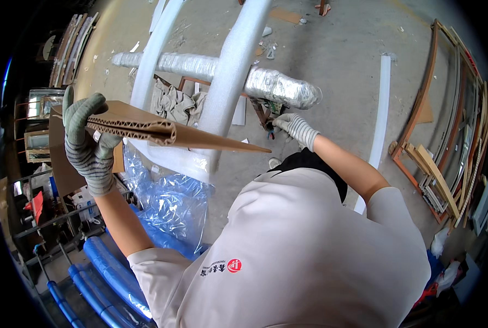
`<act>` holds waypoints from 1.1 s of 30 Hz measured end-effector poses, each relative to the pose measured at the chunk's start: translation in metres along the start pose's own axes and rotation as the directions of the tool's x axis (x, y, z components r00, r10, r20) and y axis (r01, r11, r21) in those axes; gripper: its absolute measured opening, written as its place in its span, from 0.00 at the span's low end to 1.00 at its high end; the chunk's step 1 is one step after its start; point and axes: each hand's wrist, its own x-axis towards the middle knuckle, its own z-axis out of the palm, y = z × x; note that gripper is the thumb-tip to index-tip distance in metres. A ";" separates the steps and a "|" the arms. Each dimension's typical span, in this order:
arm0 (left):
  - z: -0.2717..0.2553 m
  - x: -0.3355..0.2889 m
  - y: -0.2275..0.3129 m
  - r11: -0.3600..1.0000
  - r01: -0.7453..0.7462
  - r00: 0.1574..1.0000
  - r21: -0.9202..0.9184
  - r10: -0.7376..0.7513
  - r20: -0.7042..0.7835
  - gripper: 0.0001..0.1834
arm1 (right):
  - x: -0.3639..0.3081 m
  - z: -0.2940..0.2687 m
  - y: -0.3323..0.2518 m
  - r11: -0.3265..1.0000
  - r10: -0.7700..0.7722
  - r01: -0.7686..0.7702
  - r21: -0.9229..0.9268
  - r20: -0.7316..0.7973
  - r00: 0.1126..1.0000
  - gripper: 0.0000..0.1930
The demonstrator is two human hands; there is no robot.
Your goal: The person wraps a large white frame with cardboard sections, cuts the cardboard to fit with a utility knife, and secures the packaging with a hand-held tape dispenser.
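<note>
Two gloved hands are working apart here. The left hand is closing firmly around one end of a folded cardboard sheet, holding it raised level above the concrete floor, its pointed far end reaching toward the middle of the view. The right hand is reaching down beside the foil-wrapped bundle, fingers curling near a small dark item; whether it is gripping anything I cannot tell. White foam-wrapped frame pieces are crossing under the cardboard, and blue plastic film is lying below. As a judgement, keeping the cardboard level and gripped by its thick folded edge is helping it stay stiff while the other hand is busy.
</note>
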 end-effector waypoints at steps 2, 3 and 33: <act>-0.002 -0.003 0.003 0.999 0.001 1.000 0.054 -0.002 0.010 0.31 | 0.045 0.003 0.049 0.990 0.089 -0.086 0.114 -0.017 0.996 0.13; -0.006 -0.003 0.004 0.995 -0.001 0.999 0.098 -0.003 0.035 0.30 | 0.074 0.006 0.070 0.978 0.074 -0.044 0.205 -0.143 0.987 0.13; 0.009 0.018 0.010 0.953 -0.090 0.996 0.288 0.086 0.026 0.44 | -0.128 0.004 -0.158 0.256 -0.966 0.927 -0.273 -0.039 0.256 0.09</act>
